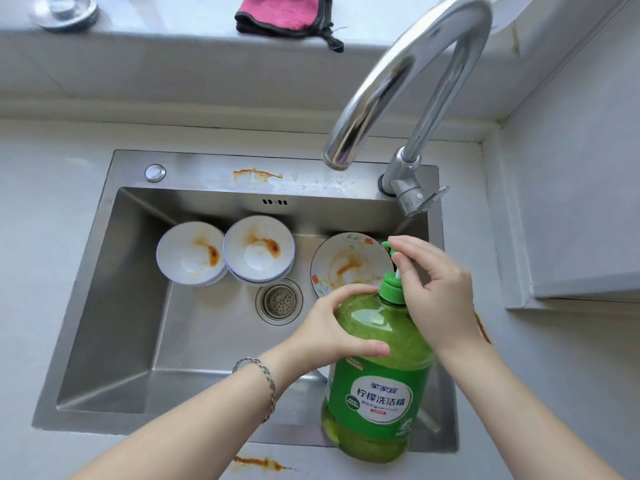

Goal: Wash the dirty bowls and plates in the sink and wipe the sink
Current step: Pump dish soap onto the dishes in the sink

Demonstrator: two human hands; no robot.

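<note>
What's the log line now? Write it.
left hand: grips detergent bottle | right hand: pinches pump | bowls, plate: dirty, in sink

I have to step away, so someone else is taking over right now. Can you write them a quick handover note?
Hands: left hand grips the soap bottle by its shoulder, at the sink's near right corner; right hand pinches its pump.
Things: stained bowls at the sink's back left, stained plate at back right.
Done: nothing looks washed; no water shows from the tap.
Left: soap and wash bowls and plate, then wipe the sink, including the orange stain on its back rim. A pink cloth lies on the ledge behind.
</note>
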